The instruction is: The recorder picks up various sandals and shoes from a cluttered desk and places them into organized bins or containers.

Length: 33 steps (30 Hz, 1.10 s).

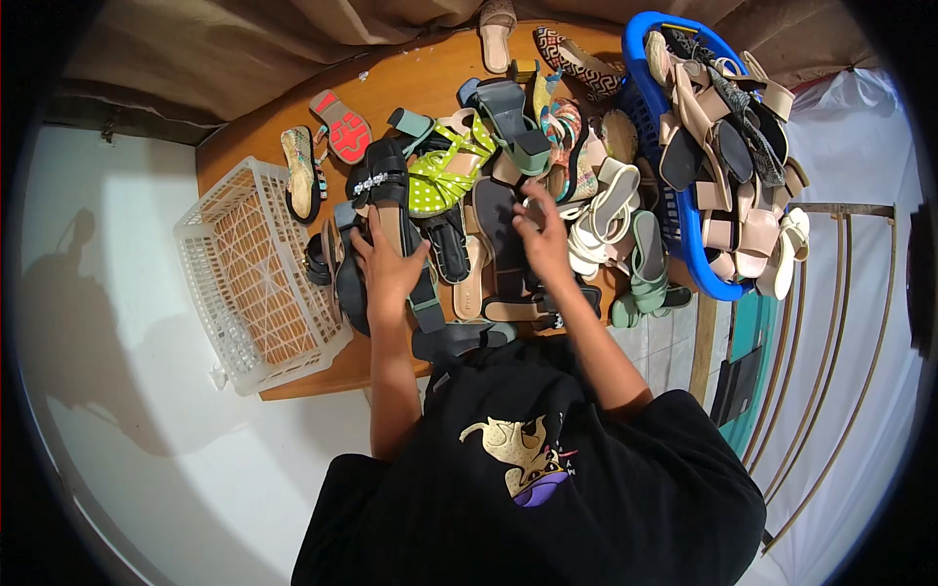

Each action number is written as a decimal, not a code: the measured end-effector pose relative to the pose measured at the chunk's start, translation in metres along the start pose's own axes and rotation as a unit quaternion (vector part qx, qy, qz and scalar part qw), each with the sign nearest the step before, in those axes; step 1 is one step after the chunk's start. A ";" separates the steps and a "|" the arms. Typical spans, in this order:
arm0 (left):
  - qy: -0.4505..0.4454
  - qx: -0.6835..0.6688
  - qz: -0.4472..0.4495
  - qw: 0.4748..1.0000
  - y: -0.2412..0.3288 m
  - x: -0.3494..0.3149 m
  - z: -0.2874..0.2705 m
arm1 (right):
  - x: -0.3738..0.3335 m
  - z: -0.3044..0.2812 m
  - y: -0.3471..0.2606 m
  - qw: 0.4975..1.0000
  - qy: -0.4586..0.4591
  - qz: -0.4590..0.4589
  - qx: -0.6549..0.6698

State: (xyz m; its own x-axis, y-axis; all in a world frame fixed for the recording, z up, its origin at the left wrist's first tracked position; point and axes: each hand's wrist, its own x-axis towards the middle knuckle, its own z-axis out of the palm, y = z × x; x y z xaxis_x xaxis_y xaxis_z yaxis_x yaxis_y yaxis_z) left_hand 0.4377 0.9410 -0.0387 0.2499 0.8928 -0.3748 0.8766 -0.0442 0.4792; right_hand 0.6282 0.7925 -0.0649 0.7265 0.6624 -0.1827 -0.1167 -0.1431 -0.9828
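Spread fingers of my left hand [391, 273] lie over the heel end of a black sandal with a jewelled strap [379, 182]. The thumb is on one side of it and the other fingers on the opposite side; a firm grip does not show. My right hand [545, 239] is loosely curled, fingers apart, beside a dark-soled sandal [503, 234], with nothing visible in it. Between my hands are a black slide [449, 249] and a beige sandal [470, 278]. Farther off lie a green polka-dot sandal [449, 171] and a grey block-heeled shoe [508, 112].
On the left a white plastic basket [259, 278] stands at the edge of the wooden table [264, 117]. A blue basket [699, 249] heaped with sandals is at the right. White strappy sandals [601, 220] and green sandals [647, 264] lie near it. A red-soled shoe [344, 129] lies toward the back.
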 end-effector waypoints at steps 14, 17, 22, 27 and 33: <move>-0.151 -0.290 0.249 0.912 0.015 0.046 0.088 | -0.021 0.047 0.021 0.877 -0.081 0.057 -0.471; -0.052 -0.275 0.236 0.931 0.022 0.049 0.071 | -0.014 0.035 0.017 0.879 -0.095 0.058 -0.464; -0.096 -0.287 0.213 0.929 0.029 0.057 0.045 | -0.001 0.027 0.021 0.888 -0.108 -0.134 -0.427; -0.121 -0.370 0.208 0.897 0.017 0.052 0.079 | 0.027 0.046 0.022 0.895 -0.065 0.107 -0.427; -0.167 -0.420 0.146 0.880 -0.001 0.031 0.090 | -0.029 0.047 0.001 0.911 -0.105 -0.061 -0.395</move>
State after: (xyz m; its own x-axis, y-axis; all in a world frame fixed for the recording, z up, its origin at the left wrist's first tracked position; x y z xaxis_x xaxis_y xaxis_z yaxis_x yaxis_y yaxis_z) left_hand 0.4812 0.9282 -0.1222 0.6445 0.7101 -0.2834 0.1774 0.2217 0.9588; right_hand 0.5748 0.8077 -0.0620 0.5466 0.8229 -0.1549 0.5401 -0.4879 -0.6858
